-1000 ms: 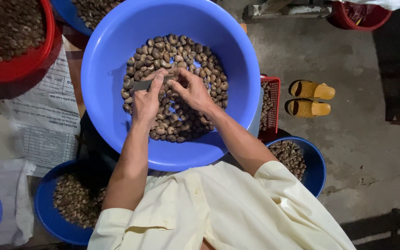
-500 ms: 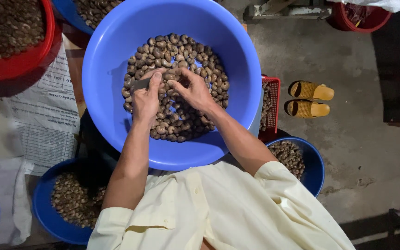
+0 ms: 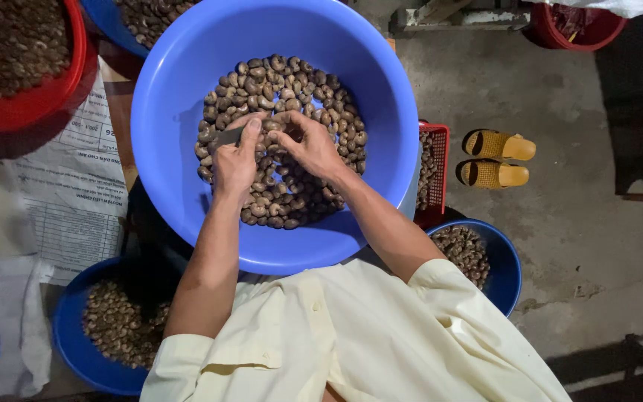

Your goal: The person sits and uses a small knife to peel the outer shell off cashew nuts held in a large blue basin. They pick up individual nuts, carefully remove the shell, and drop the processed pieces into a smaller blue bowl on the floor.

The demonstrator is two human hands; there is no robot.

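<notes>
Brown nuts (image 3: 303, 97) fill the blue basin (image 3: 381, 89). Left hand (image 3: 234, 160) pinches a small flat blade (image 3: 225, 138); right hand (image 3: 310, 145) closes on one nut just beside it. Each nut looks light, hard, smooth and likely slippery, best held across its curved sides.

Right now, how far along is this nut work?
Done, apparently: smaller bowls hold nuts, a blue one at lower left and another at right. In hand: the left hand holds a small flat tool, the right hand a nut. Left: the big blue basin holds many dark nuts.
</notes>
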